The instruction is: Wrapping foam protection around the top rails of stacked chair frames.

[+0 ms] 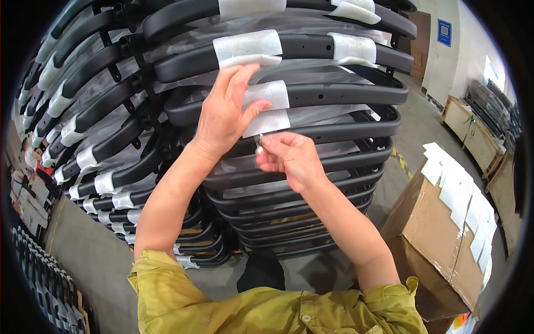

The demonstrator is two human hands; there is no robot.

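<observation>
Nearest: yellow-green shirt (261, 312) along bottom edge, sleeves rolled, forearms bare. Right hand (295, 158) closed in a thumb-and-finger pinch, gripping a small shiny piece (259, 143); too small to tell what kind. Piece located just below white foam flap (267, 121), near middle of the stack. Left hand (225, 111) open, gripping nothing visible, fingers pointing up, thumb out to the right. Overlapping left end of white foam wrap (273, 93) on a black curved rail (325, 97); can't tell if touching. Behind both hands: stacked black tubular frames, more foam wraps on the rails above, clear film between layers. To the left: second black stack (114, 149), foam-wrapped too. To the right: brown carton (425, 234), white sheets (464, 200) overlapping on top. Farther right: wooden crates (473, 133). Farthest: blue sign (444, 33) on pale wall.
</observation>
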